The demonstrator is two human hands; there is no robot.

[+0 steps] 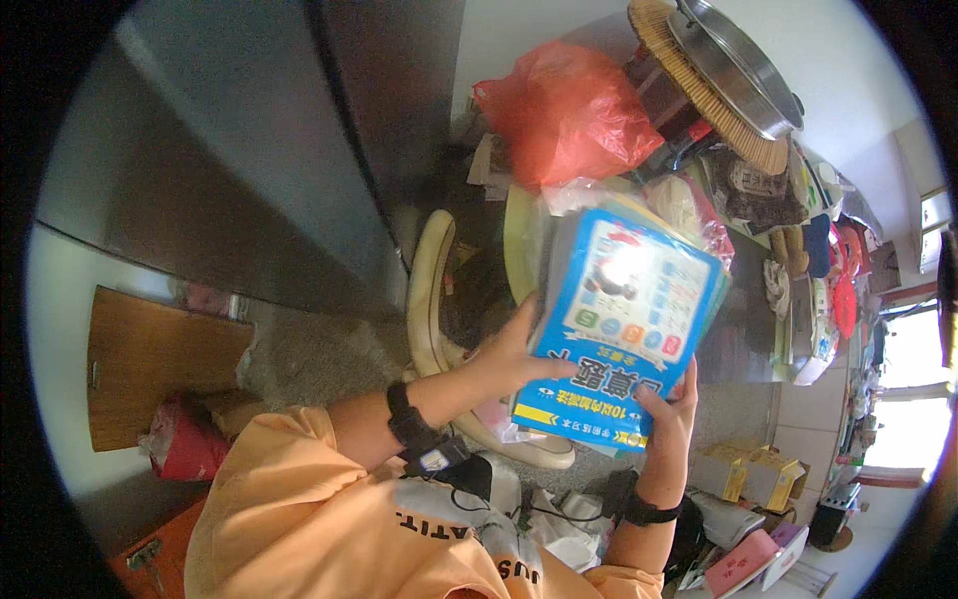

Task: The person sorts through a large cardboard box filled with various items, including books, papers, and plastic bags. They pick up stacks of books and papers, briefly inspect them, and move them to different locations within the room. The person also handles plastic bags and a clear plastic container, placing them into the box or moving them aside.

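Observation:
Both my hands hold a stack of workbooks, the top one a blue-covered exercise book [550, 404] with a white picture panel and printed writing. My left hand [520, 356] grips its left edge, the thumb lying on the cover. At the lower right edge, my right hand [673, 408] has its thumb on the cover and its fingers around the side. Other books of the stack show only as thin edges beneath. Beyond the stack, a red plastic bag [569, 112] stands by the table's rounded edge [518, 239].
A curved pale chair frame [426, 299] is beside my left forearm. A steel pan [737, 67] leans with a round woven mat [703, 90] at the far side. Clothes and bags crowd the right; yellow cartons [748, 475] are at lower right.

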